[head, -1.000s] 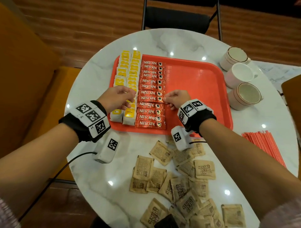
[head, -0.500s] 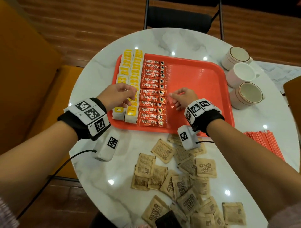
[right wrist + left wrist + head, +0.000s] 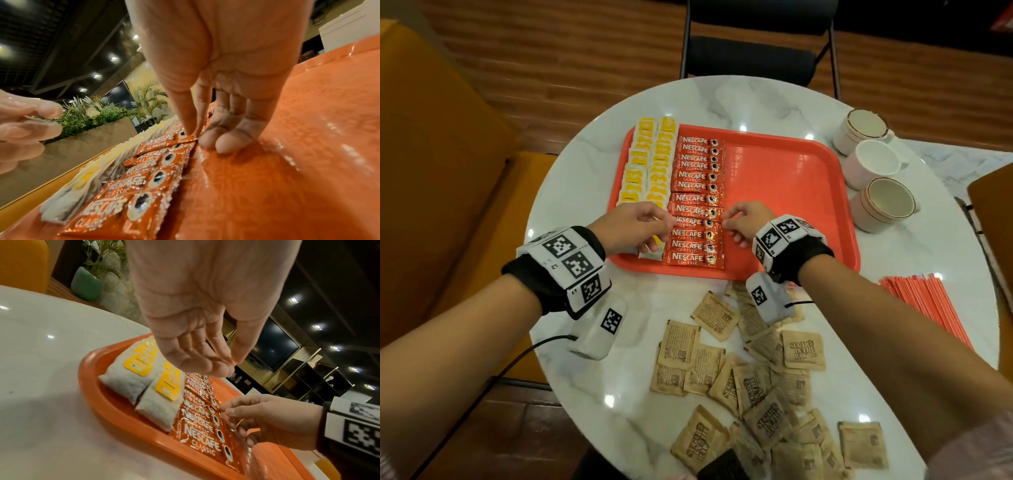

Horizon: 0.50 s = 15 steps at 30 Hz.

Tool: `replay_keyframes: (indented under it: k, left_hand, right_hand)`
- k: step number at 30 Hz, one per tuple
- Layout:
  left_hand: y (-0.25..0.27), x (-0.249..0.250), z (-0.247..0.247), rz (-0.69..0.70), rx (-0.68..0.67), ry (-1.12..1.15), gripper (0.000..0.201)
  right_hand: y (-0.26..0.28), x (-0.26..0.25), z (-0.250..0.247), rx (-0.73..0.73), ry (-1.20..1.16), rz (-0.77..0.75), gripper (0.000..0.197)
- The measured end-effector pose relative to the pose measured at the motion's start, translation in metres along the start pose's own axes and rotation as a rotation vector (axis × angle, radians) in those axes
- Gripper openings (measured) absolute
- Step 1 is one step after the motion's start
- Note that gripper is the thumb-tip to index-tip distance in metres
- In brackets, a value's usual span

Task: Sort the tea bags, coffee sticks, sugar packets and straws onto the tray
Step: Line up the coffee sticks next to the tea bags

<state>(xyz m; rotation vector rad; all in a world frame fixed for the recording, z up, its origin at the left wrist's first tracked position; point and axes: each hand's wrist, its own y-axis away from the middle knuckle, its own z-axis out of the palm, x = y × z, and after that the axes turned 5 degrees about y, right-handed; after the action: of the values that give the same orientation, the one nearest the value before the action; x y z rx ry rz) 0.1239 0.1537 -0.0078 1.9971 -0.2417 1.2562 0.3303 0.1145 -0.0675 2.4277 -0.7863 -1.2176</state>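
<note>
"NESCAFE CLASSIC" in white on each red coffee stick (image 3: 697,209) in the column on the tray's 9 o'clock side, "SUGAR IN THE RAW" on brown sugar packets (image 3: 803,350) on the bench at 6 o'clock, yellow tea bag tags (image 3: 654,171) unreadable

- Red tray (image 3: 784,192): white tea bags (image 3: 645,161) with yellow tags in two columns at its left edge, red Nescafe coffee sticks (image 3: 697,202) stacked flat beside them.
- Brown sugar packets (image 3: 753,377) lie scattered on the table, off the tray.
- Red straws (image 3: 924,305) lie bundled at the right.
</note>
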Motion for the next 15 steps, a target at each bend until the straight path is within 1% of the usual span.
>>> replay_keyframes:
  k: [4,7,9,12,13,15]
  left_hand:
    - [0.004,-0.005,-0.006,-0.004,0.033,0.005,0.005]
    - [0.007,-0.013,-0.01,0.002,0.029,-0.034,0.005]
    - [0.009,-0.019,-0.012,0.006,-0.005,-0.104,0.005]
    - [0.017,-0.028,-0.007,0.014,-0.135,-0.312,0.002]
    - [0.02,-0.031,-0.003,0.028,-0.193,-0.414,0.01]
    - [0.026,-0.037,0.01,0.054,-0.3,-0.598,0.035]
  right_hand:
    - [-0.003,-0.001,0.001,0.018,-0.008,0.013,0.006]
    - [0.001,0.0,0.002,0.042,-0.031,0.005,0.007]
    - [0.008,-0.001,0.0,0.028,-0.011,-0.027,0.007]
    - [0.03,-0.003,0.001,-0.087,0.075,-0.14,0.01]
    - [0.041,-0.004,0.003,-0.141,0.14,-0.199,0.015]
    - [0.064,-0.003,0.01,-0.259,0.35,-0.329,0.029]
